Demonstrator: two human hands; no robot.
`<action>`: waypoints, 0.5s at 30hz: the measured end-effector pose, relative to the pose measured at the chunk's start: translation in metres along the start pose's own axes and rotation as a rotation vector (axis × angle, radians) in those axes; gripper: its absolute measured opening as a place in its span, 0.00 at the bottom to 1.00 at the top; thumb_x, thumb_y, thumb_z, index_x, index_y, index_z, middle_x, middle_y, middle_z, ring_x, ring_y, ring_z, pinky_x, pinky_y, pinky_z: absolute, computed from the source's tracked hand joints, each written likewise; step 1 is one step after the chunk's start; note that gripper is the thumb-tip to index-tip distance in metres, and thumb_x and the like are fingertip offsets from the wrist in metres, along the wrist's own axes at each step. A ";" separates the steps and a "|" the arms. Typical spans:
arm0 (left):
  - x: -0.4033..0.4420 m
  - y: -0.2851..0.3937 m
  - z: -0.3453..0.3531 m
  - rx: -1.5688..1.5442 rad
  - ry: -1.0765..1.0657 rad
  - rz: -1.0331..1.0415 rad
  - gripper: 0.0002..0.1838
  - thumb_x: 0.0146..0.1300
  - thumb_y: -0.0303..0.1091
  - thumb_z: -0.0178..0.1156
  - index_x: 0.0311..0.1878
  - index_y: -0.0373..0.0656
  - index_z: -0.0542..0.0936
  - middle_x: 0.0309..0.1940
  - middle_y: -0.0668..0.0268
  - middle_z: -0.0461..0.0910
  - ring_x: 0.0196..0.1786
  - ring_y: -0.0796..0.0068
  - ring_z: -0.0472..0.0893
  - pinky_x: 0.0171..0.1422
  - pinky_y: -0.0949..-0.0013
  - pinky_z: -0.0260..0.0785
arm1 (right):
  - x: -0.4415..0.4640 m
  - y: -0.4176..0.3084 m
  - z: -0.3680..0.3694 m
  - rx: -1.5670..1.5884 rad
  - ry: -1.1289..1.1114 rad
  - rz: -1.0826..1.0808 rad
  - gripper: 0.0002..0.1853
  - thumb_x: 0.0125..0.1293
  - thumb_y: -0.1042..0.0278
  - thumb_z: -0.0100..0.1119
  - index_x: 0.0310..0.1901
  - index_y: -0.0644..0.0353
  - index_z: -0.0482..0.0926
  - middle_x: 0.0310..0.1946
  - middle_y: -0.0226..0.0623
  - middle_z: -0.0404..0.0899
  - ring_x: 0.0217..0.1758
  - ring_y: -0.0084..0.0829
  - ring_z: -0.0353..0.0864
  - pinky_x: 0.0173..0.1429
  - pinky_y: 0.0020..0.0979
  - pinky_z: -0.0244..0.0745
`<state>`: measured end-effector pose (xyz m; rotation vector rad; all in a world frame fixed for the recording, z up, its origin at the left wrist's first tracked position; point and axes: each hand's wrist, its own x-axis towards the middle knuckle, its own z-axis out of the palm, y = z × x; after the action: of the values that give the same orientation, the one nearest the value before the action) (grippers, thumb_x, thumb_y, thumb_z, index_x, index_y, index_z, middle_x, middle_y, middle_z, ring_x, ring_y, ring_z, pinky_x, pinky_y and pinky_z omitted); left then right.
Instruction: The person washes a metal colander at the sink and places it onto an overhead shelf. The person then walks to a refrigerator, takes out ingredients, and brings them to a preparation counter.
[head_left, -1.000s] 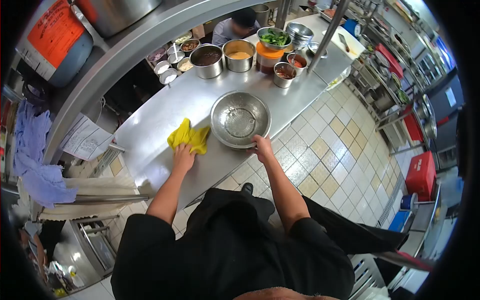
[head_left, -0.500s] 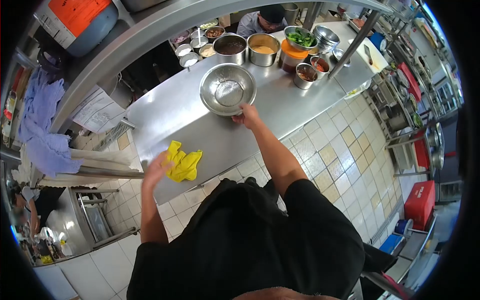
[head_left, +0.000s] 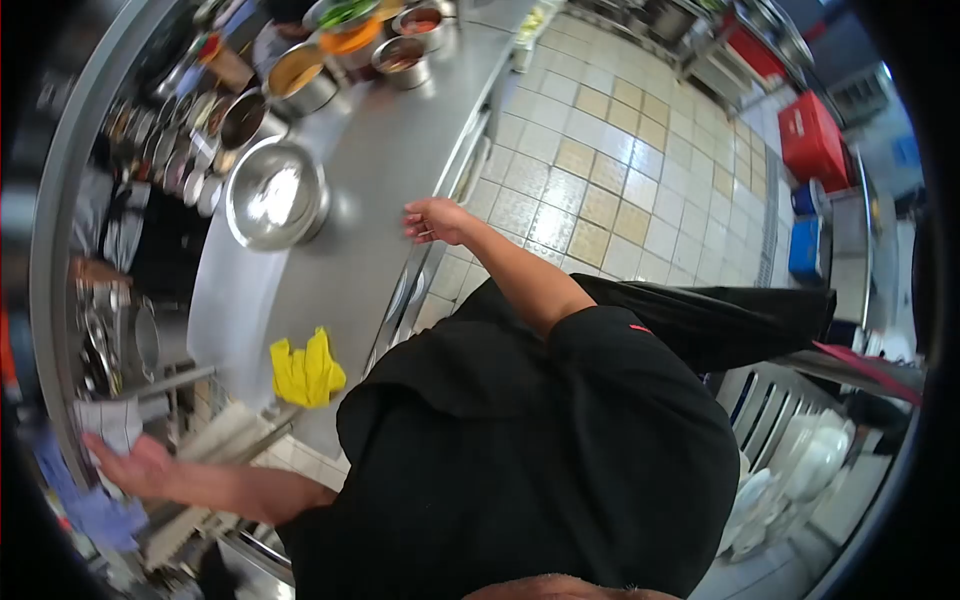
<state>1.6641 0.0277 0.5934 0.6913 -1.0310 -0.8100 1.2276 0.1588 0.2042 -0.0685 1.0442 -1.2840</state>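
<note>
My right hand (head_left: 435, 221) hovers over the edge of the steel counter (head_left: 345, 250), its fingers apart and holding nothing. To its left, a large metal bowl (head_left: 275, 193) rests on the counter, not touched by either hand. A crumpled yellow cloth (head_left: 308, 369) lies at the counter's near end. My left hand (head_left: 130, 464) is stretched out at the far left, past the counter's end, blurred but with its fingers spread and nothing in them. A white paper sheet (head_left: 110, 424) is close above it.
Metal pots of sauce (head_left: 300, 80) and a container with an orange lid (head_left: 351, 38) stand at the counter's far end. A steel frame post (head_left: 50, 220) rises at the left. On the right are a red box (head_left: 815, 143) and stacked white dishes (head_left: 800, 460).
The view has turned to the right. My right hand has let go of the bowl. My left hand has left the yellow cloth and moved out to the left.
</note>
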 end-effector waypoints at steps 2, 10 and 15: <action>-0.001 0.002 0.009 -0.004 0.023 -0.039 0.26 0.66 0.39 0.55 0.60 0.28 0.66 0.61 0.53 0.68 0.62 0.60 0.69 0.71 0.59 0.53 | -0.010 -0.019 -0.042 0.061 0.028 -0.061 0.15 0.63 0.59 0.57 0.47 0.56 0.70 0.41 0.35 0.74 0.40 0.31 0.76 0.44 0.37 0.74; -0.072 -0.055 0.163 0.008 -0.044 0.051 0.31 0.65 0.41 0.55 0.66 0.34 0.60 0.66 0.55 0.63 0.66 0.60 0.65 0.73 0.58 0.53 | -0.056 -0.053 -0.224 0.335 0.286 -0.125 0.13 0.65 0.61 0.53 0.48 0.57 0.72 0.38 0.34 0.75 0.36 0.30 0.76 0.41 0.35 0.76; -0.061 -0.128 0.270 -0.093 -0.266 -0.286 0.24 0.65 0.40 0.56 0.58 0.34 0.68 0.51 0.55 0.76 0.51 0.63 0.77 0.59 0.63 0.69 | -0.079 -0.062 -0.307 0.440 0.347 -0.153 0.13 0.64 0.60 0.55 0.47 0.56 0.72 0.42 0.37 0.77 0.39 0.30 0.78 0.41 0.34 0.76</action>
<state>1.3647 -0.0207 0.5585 0.6718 -1.1389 -1.2160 0.9847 0.3507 0.1120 0.4297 1.0364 -1.6795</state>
